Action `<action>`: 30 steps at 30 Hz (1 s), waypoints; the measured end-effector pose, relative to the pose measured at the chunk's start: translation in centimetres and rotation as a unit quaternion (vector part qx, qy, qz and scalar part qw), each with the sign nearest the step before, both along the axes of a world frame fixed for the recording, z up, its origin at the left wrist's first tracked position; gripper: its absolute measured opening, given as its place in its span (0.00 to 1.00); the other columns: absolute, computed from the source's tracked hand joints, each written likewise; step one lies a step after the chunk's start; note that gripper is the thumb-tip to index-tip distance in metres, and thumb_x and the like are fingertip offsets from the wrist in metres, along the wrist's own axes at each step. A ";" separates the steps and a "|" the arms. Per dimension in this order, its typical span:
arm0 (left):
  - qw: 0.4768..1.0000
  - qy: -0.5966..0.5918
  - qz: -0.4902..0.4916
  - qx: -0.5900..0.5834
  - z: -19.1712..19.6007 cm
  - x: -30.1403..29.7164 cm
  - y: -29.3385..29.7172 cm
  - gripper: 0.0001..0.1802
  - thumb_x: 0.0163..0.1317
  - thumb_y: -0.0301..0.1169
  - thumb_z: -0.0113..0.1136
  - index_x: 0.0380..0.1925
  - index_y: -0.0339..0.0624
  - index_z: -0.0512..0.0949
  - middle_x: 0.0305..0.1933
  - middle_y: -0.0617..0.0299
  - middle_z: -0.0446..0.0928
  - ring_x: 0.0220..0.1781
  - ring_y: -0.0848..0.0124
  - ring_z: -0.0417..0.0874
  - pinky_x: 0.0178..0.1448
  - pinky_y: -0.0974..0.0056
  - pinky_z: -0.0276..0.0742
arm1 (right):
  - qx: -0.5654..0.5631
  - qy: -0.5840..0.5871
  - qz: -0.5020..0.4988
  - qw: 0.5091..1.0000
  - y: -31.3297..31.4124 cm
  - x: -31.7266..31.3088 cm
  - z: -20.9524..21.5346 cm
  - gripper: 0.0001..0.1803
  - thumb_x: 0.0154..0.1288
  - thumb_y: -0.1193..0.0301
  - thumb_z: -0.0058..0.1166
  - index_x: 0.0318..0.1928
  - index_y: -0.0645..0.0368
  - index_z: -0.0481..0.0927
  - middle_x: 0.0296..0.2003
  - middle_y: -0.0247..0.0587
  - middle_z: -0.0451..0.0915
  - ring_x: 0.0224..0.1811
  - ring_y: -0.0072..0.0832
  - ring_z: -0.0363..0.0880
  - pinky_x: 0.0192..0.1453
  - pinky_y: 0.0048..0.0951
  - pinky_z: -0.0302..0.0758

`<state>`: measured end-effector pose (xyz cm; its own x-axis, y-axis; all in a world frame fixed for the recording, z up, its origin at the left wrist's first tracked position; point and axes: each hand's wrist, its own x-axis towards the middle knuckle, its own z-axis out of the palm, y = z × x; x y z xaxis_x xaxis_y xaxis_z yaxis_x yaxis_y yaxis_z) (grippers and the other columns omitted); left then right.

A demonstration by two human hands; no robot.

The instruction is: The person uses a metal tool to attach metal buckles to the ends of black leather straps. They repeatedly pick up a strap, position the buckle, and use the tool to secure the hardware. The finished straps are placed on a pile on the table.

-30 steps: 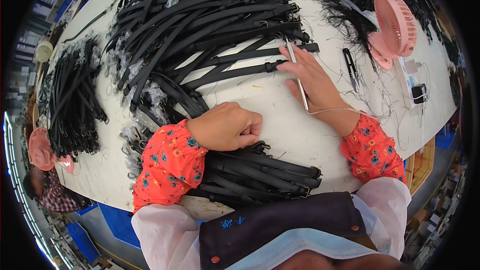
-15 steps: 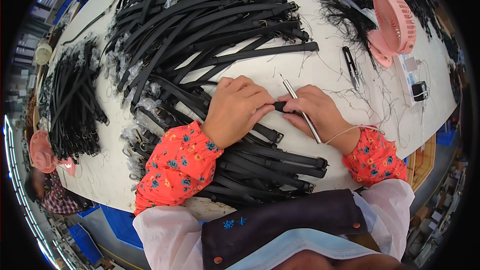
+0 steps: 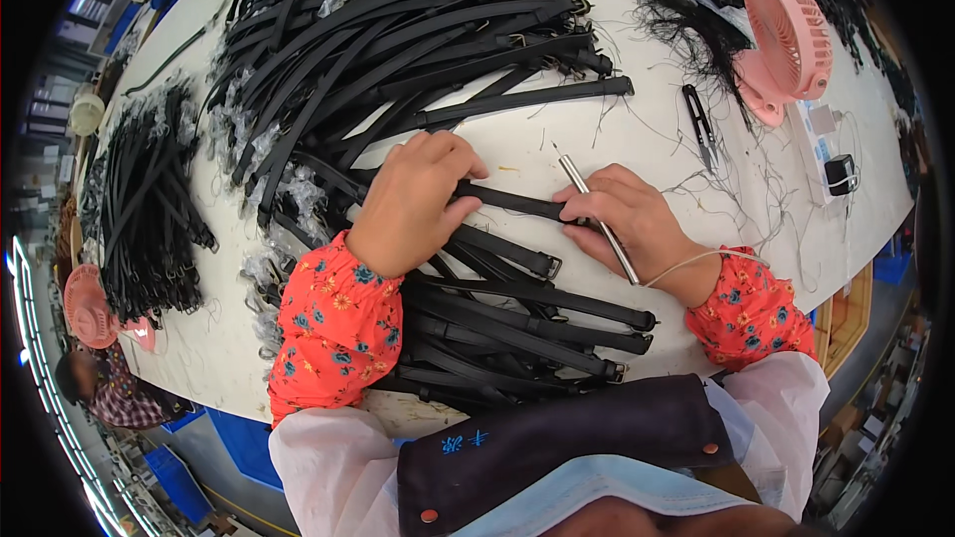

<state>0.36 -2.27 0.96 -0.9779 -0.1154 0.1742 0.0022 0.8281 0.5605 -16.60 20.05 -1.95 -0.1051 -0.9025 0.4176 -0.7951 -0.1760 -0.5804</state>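
A black belt [image 3: 519,202] stretches between my two hands over the white table. My left hand [image 3: 413,204] curls loosely round its left part, and a gap shows between thumb and forefinger. The belt's right end is pinched in my right hand [image 3: 632,219], mostly hidden by the fingers. That same hand also holds a silver pen-shaped tool [image 3: 569,171] with a thin tip pointing up and left. A thin cord runs from it past my right wrist. Below my hands lie several more black belts [image 3: 527,313] with metal buckles.
A large pile of black belts [image 3: 398,50] covers the far left, with a smaller bundle [image 3: 149,209] beyond. Black thread snips [image 3: 699,129], loose threads and a pink fan [image 3: 786,35] lie to the right. Near the fan are a power strip [image 3: 814,154] and black plug [image 3: 841,174].
My left hand has moved left along the belt, away from my right hand, so a longer stretch of belt shows between them. My right hand and the tool have barely moved.
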 end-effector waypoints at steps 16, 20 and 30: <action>0.997 0.059 -0.040 0.041 -1.6 -1.5 3.9 0.08 0.58 0.20 0.64 0.36 0.37 0.75 0.38 0.55 0.77 0.41 0.52 0.79 0.45 0.54 0.76 | 0.026 -0.259 0.000 0.965 0.3 0.2 0.1 0.18 0.76 0.69 0.51 0.62 0.59 0.70 0.53 0.47 0.82 0.53 0.35 0.82 0.59 0.34 0.77; 0.996 0.055 -0.034 0.061 -1.9 -1.5 3.8 0.10 0.59 0.20 0.65 0.39 0.37 0.75 0.37 0.54 0.77 0.41 0.52 0.78 0.45 0.54 0.76 | 0.050 -0.463 0.021 0.885 0.4 -0.5 0.5 0.20 0.83 0.65 0.41 0.65 0.64 0.67 0.52 0.48 0.82 0.54 0.31 0.82 0.60 0.32 0.77; 0.995 0.071 -0.054 -0.050 -2.0 -0.9 4.3 0.07 0.56 0.19 0.64 0.35 0.37 0.79 0.36 0.57 0.76 0.40 0.55 0.78 0.44 0.56 0.76 | 0.076 -0.574 -0.004 0.815 0.3 -1.0 0.5 0.21 0.84 0.60 0.39 0.59 0.67 0.72 0.38 0.46 0.84 0.37 0.29 0.85 0.50 0.30 0.80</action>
